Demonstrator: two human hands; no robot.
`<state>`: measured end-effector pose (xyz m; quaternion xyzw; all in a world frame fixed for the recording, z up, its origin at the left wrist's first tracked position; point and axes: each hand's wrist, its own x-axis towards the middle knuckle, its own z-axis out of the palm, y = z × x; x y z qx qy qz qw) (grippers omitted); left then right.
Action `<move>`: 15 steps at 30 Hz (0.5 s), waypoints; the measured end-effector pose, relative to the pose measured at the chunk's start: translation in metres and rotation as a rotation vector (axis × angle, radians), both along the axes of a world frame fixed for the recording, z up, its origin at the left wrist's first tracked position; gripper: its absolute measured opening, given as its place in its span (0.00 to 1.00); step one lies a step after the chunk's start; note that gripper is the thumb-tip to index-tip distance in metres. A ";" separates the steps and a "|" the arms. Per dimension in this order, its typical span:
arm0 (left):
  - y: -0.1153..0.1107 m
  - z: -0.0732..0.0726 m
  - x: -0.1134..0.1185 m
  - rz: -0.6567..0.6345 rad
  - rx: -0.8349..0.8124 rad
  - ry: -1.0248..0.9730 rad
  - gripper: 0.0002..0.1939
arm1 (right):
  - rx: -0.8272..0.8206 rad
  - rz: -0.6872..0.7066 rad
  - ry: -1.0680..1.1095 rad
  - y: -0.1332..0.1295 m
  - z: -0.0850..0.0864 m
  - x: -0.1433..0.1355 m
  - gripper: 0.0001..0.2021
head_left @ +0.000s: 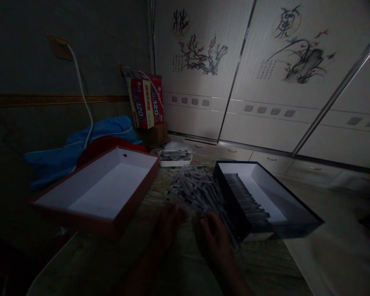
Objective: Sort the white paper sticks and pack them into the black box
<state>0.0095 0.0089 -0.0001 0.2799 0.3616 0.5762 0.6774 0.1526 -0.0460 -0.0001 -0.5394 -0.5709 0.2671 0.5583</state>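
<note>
My left hand (169, 224) is over the near part of the table, its fingers drawn together at the tips. Facing it, my right hand (214, 232) has its fingers curled in a pinch. Dim light and blur hide what either hand holds. Just beyond both hands lies a loose pile of slender, pale, pen-like sticks (193, 185), some with dark parts. To the right, a dark-edged box (291, 201) with a white inside holds a row of similar sticks (245, 195) along its left side.
A reddish-brown box (135, 201) with a white inside stands on the left. Behind the pile, a white tray (175, 163) holds more sticks and clear plastic. Blue cloth (111, 127), a white cable (80, 82) and red cartons (146, 100) lie beyond, before sliding cabinet doors (197, 119).
</note>
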 end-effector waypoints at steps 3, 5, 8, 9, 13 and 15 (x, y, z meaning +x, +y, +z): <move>-0.002 0.004 0.003 0.009 -0.023 0.020 0.10 | 0.034 -0.065 -0.080 -0.003 -0.003 -0.001 0.09; -0.002 0.006 0.003 -0.001 -0.028 0.019 0.10 | 0.033 -0.079 -0.117 -0.004 -0.004 -0.002 0.08; -0.004 0.009 0.003 -0.015 0.005 0.047 0.09 | 0.022 -0.110 -0.130 -0.006 -0.005 -0.003 0.08; -0.004 0.010 0.003 -0.014 0.005 0.051 0.09 | 0.014 -0.113 -0.131 -0.006 -0.005 -0.003 0.08; -0.005 0.010 0.005 -0.013 -0.013 0.041 0.10 | 0.007 -0.119 -0.147 -0.007 -0.004 -0.003 0.09; -0.004 0.009 0.006 -0.018 -0.009 0.049 0.10 | 0.027 -0.149 -0.160 -0.007 -0.005 -0.003 0.09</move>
